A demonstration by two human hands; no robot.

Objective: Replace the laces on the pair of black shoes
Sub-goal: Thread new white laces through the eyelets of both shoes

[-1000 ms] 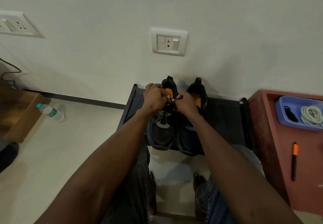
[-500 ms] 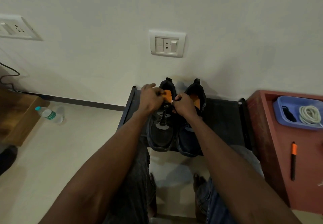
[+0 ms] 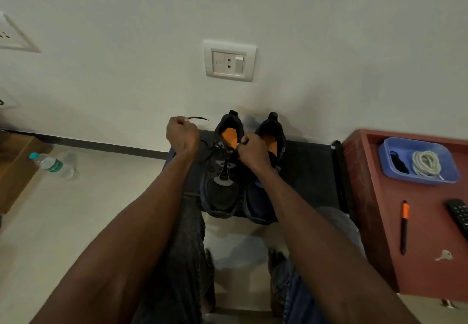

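Two black shoes with orange insoles stand side by side on a low black rack (image 3: 309,169), toes toward me. My left hand (image 3: 181,136) is raised left of the left shoe (image 3: 221,187), fingers closed on a black lace (image 3: 198,118) whose end sticks out to the right. My right hand (image 3: 253,149) pinches the collar between the left shoe and the right shoe (image 3: 260,204), and covers part of the right one. A blue tray (image 3: 448,169) at the right holds a coiled white lace (image 3: 426,163) and a black lace (image 3: 398,163).
A red side table (image 3: 374,209) at the right carries an orange-capped pen (image 3: 404,226), a remote (image 3: 459,213) and a key (image 3: 443,256). A water bottle (image 3: 52,164) lies on the floor at the left. My knees and feet are below the rack.
My left hand has moved up and to the left, away from the left shoe, drawing the black lace out with it. My right hand has stayed at the shoe's collar.
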